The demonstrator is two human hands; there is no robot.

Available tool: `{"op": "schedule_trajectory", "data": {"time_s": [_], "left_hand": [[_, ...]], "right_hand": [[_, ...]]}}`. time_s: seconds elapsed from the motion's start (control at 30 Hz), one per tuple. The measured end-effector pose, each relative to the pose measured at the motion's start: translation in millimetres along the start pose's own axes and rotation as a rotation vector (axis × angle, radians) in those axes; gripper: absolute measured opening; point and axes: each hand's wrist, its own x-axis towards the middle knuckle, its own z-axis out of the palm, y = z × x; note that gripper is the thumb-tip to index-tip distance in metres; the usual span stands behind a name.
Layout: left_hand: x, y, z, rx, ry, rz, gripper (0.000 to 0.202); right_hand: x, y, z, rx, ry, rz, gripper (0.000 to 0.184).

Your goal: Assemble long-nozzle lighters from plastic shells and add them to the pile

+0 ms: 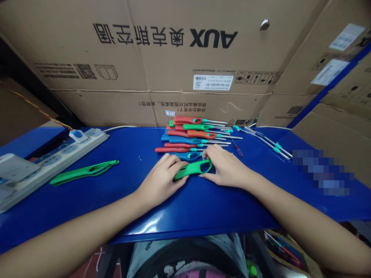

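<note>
A green lighter casing (194, 168) with a trigger loop lies across between my hands, low over the table. My left hand (162, 178) is closed around its handle end. At the loop end, the fingers and thumb of my right hand (224, 166) pinch it. Just beyond my hands is a pile of stick lighters with red, green, orange and blue handles, among them a blue lighter (185, 156) nearest to me. Another green casing part (84, 172) rests by itself at the left.
A white power strip (62, 154) runs along the left side. Behind the pile stands a large cardboard box (162, 77). A small screwdriver (238, 150), loose metal tubes (275, 146) with teal pieces, and tiny screws (140, 158) lie on the blue tabletop (203, 208).
</note>
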Motion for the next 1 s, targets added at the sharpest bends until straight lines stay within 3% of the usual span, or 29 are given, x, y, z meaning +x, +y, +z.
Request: {"op": "schedule_trajectory", "data": {"time_s": [0.3, 0.5, 0.63, 0.73, 0.87, 1.0], "left_hand": [[2, -10, 5.3, -0.114, -0.088, -0.133, 0.029], [3, -17, 2.4, -0.135, -0.108, -0.109, 0.026], [5, -13, -3.6, -0.156, -0.141, -0.044, 0.044], [7, -9, -8.4, -0.158, -0.125, -0.01, 0.047], [7, -7, -12.3, -0.15, -0.128, 0.02, 0.028], [6, -9, -11.8, -0.174, -0.185, 0.047, 0.018]], "right_hand": [[-1, 7, -4, 0.123, -0.105, -0.028, 0.037], [-6, 13, -7, 0.313, -0.228, -0.103, 0.007], [-6, 14, -9, 0.381, -0.287, -0.185, 0.021], [-5, 14, -9, 0.417, -0.253, -0.201, 0.025], [-4, 17, -6, 0.342, -0.125, -0.184, 0.018], [-4, 22, -2, 0.277, -0.116, -0.178, 0.018]]}}
